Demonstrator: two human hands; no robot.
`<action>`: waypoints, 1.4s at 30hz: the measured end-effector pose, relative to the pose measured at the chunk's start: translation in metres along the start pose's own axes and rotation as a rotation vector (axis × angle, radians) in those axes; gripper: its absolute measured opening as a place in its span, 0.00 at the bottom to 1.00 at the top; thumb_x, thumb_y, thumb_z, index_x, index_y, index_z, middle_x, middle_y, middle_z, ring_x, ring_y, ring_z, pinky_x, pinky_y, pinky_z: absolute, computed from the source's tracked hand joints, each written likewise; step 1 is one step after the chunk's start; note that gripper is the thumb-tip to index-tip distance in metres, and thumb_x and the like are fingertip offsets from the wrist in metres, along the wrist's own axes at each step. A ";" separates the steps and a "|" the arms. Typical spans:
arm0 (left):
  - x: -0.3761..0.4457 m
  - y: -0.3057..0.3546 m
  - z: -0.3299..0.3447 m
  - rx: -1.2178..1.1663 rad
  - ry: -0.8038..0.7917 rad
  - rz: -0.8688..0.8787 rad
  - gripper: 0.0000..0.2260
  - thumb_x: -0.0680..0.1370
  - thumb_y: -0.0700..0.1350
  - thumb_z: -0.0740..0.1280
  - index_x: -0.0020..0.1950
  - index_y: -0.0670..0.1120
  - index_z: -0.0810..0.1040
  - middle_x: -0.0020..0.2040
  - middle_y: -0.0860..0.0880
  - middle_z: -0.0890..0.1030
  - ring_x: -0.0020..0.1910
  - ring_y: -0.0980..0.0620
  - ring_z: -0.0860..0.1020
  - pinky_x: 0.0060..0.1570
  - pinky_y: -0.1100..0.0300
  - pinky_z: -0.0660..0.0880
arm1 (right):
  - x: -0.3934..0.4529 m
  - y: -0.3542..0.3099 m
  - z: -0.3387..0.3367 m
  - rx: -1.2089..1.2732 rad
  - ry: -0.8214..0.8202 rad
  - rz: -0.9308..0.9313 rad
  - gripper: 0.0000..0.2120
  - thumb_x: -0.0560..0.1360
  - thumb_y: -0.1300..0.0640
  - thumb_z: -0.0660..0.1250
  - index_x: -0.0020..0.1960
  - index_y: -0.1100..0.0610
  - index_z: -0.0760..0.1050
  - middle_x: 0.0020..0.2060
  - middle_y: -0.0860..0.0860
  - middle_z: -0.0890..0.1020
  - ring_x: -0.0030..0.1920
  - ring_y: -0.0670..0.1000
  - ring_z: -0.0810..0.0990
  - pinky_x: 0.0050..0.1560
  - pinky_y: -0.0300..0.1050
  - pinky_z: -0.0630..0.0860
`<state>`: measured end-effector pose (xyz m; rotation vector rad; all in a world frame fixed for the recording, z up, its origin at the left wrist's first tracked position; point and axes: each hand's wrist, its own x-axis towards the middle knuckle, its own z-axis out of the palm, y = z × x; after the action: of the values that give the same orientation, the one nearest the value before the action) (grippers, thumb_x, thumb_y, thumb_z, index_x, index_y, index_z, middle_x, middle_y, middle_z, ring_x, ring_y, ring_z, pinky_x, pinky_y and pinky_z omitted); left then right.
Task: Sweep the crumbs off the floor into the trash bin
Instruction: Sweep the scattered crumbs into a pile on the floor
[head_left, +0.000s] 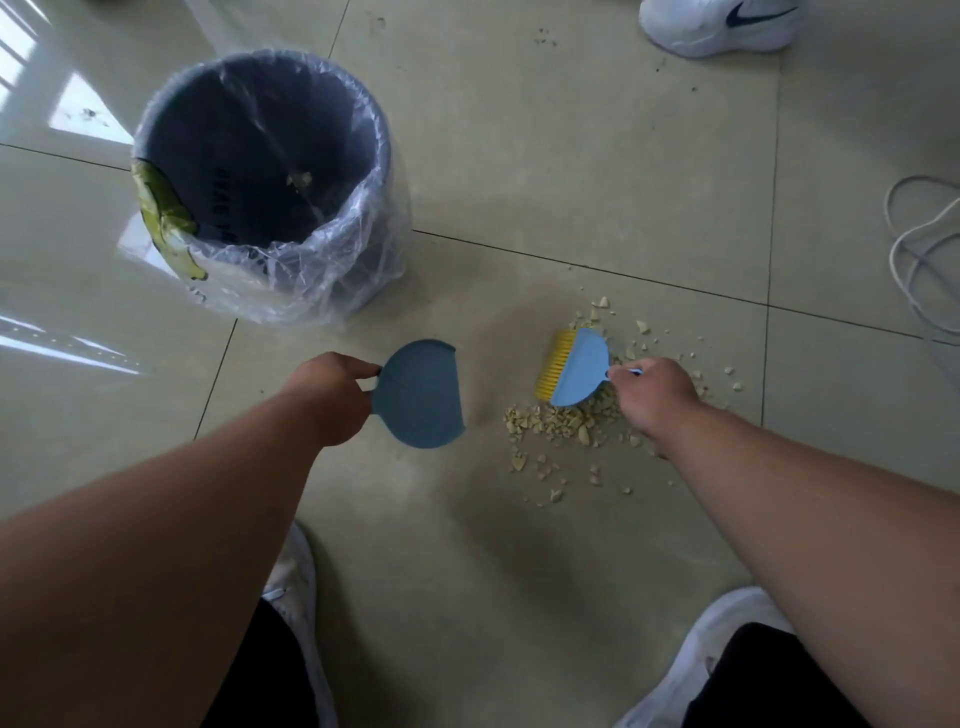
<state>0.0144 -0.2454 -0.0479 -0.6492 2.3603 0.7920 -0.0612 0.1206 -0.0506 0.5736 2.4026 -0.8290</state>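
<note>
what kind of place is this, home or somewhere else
Probably an indoor room, home or office; I can't tell which. It has a glossy tiled floor, a small lined trash bin, and a loose white cable lying on the tiles.

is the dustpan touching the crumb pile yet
No, the blue dustpan gripped by the left hand sits apart from the crumbs, with bare floor tile between them.
</note>
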 end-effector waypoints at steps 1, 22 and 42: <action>-0.001 -0.001 -0.001 -0.003 0.000 0.001 0.25 0.74 0.53 0.78 0.70 0.52 0.81 0.58 0.44 0.86 0.56 0.40 0.84 0.53 0.52 0.81 | -0.005 -0.003 0.005 0.007 -0.019 -0.017 0.15 0.81 0.52 0.67 0.59 0.61 0.84 0.39 0.56 0.81 0.35 0.52 0.76 0.34 0.42 0.67; -0.003 -0.005 0.011 -0.021 -0.111 -0.038 0.27 0.70 0.54 0.81 0.68 0.53 0.82 0.56 0.43 0.87 0.40 0.44 0.80 0.50 0.51 0.83 | -0.024 0.015 0.027 -0.218 -0.168 -0.117 0.12 0.81 0.49 0.66 0.56 0.57 0.82 0.50 0.56 0.84 0.49 0.56 0.81 0.48 0.44 0.73; -0.028 0.017 0.004 0.129 -0.039 0.021 0.18 0.71 0.47 0.75 0.61 0.54 0.87 0.45 0.50 0.86 0.48 0.48 0.84 0.47 0.61 0.76 | -0.056 0.012 0.045 -0.148 -0.255 -0.171 0.11 0.80 0.49 0.67 0.54 0.55 0.83 0.46 0.54 0.84 0.47 0.54 0.82 0.44 0.41 0.71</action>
<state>0.0258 -0.2235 -0.0265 -0.5504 2.3633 0.6494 0.0036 0.0874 -0.0525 0.1930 2.2737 -0.7372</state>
